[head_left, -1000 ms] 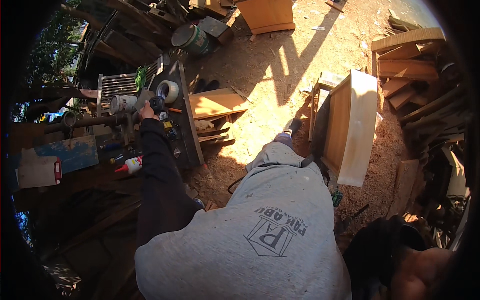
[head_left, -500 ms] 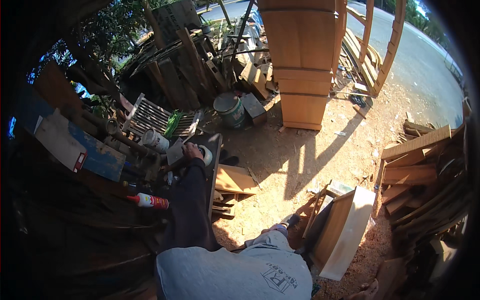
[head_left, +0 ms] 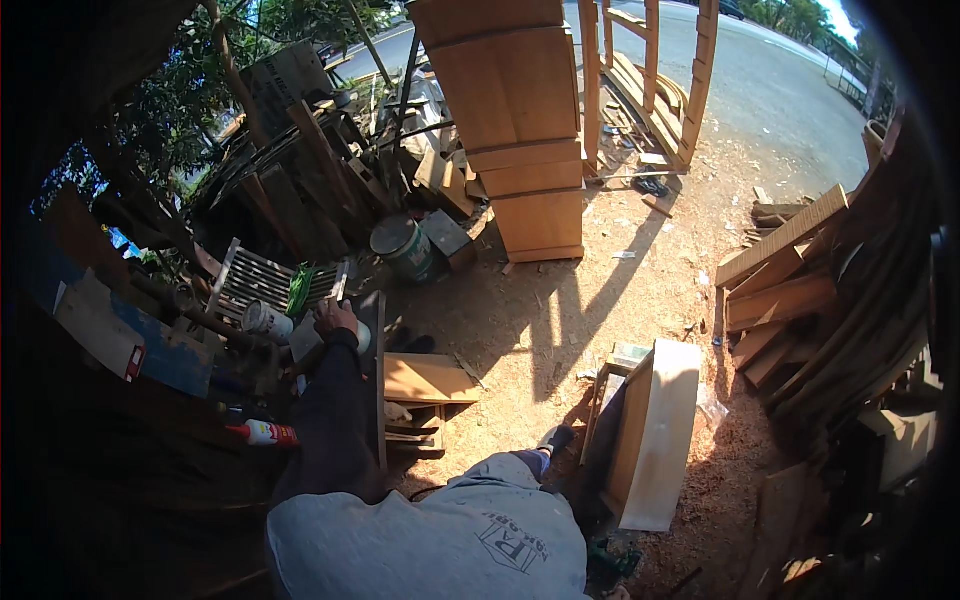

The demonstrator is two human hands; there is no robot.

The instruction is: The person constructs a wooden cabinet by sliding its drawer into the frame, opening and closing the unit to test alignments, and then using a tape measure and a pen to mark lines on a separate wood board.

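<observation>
My left arm in a dark sleeve reaches out over a dark bench top [head_left: 372, 390]. At its far end my left hand [head_left: 337, 320] is closed, its fingers curled beside a white round container [head_left: 362, 338] and a grey flat piece [head_left: 304, 338]; what they grip is hidden. Only a bit of my right hand [head_left: 618, 594] shows at the lower edge, its fingers out of sight. Close to it lies a dark green thing [head_left: 614, 560], perhaps a power tool. A wooden drawer-like box with a pale front [head_left: 664, 440] stands on the ground to the right.
A red-and-white glue bottle [head_left: 265, 432] lies left of my arm. A paint bucket [head_left: 268, 321] and slatted rack [head_left: 250, 280] are beyond the bench. Further off stand a large tin [head_left: 402, 248] and a tall wooden cabinet [head_left: 520, 130]. Planks [head_left: 785, 300] are stacked at right.
The view has swung right, so things sit further left. My left hand stays by the white container. My right hand, earlier at the lower right, has moved in toward the green thing.
</observation>
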